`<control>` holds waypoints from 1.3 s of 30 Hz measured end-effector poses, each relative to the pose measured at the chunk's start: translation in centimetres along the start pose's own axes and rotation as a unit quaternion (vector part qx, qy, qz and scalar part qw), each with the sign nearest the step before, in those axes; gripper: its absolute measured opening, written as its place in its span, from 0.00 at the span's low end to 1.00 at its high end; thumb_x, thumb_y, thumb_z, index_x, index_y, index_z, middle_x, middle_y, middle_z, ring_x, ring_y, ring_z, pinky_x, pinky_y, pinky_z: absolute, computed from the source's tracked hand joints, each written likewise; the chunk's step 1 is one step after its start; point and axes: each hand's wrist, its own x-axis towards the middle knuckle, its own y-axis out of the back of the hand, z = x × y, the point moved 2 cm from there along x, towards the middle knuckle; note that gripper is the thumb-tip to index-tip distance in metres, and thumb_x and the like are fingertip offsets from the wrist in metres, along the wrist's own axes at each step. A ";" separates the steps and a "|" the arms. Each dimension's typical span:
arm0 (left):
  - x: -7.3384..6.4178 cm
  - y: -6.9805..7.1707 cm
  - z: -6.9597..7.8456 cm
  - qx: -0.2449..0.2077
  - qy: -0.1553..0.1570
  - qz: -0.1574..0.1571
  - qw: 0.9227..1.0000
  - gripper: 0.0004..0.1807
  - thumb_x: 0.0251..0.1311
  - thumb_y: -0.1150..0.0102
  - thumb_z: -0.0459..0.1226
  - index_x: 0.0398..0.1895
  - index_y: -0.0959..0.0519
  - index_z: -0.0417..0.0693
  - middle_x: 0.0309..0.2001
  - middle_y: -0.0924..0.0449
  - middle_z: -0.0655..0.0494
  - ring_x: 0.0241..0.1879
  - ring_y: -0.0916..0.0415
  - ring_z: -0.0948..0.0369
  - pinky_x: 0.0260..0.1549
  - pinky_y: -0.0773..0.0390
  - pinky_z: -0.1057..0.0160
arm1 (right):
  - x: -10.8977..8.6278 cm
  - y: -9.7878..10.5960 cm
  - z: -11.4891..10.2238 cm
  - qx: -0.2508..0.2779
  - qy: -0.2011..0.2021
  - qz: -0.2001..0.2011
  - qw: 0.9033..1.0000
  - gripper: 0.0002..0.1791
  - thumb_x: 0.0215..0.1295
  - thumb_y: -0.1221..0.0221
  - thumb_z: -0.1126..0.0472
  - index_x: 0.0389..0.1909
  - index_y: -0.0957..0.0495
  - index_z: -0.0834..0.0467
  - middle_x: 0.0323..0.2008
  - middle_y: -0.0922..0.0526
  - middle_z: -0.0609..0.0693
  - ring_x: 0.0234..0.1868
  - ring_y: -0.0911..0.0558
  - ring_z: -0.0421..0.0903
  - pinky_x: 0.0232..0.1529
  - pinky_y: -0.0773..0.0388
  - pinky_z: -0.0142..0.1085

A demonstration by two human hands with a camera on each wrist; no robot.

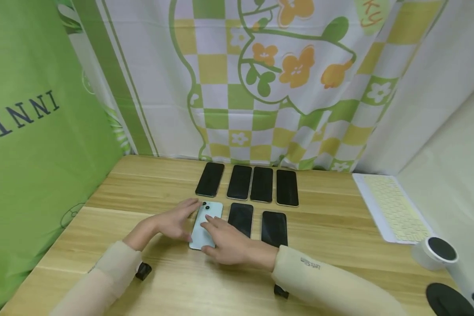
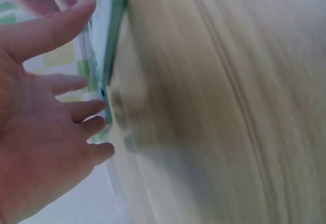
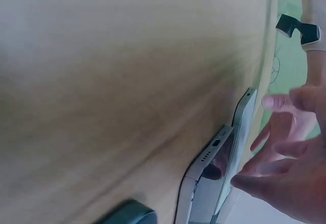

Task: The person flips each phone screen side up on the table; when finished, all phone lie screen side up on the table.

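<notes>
A light blue phone point(image 1: 197, 235) lies back up on the wooden table, its two camera lenses at the far end. My left hand point(image 1: 176, 219) is at its left side, fingertips by the camera corner and thumb near the lower corner. In the left wrist view those fingers point(image 2: 76, 109) are spread and relaxed. From the right, my right hand point(image 1: 231, 243) reaches over the phone, fingertips at its back. The right wrist view shows loosely extended fingers at the light blue phone point(image 3: 243, 127), beside a dark-screened phone point(image 3: 204, 170) with its port end showing.
To the right lie two dark phones, one point(image 1: 241, 216) partly behind my right hand and another point(image 1: 274, 228). Several more phones point(image 1: 262, 184) form a row toward the curtain point(image 1: 241, 109). A keyboard point(image 1: 395, 208) and a white cylindrical object point(image 1: 426, 254) stand at the right edge.
</notes>
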 end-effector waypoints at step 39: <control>1.9 -0.8 -1.4 -0.356 0.066 0.070 0.930 0.43 0.52 0.48 0.21 0.77 0.39 0.36 0.81 0.46 0.33 0.83 0.56 0.36 0.81 0.54 0.32 | 1.8 -1.8 0.1 -0.181 0.013 -0.025 0.983 0.37 0.78 0.44 0.46 0.79 0.41 0.59 0.79 0.35 0.60 0.79 0.33 0.63 0.78 0.31 0.47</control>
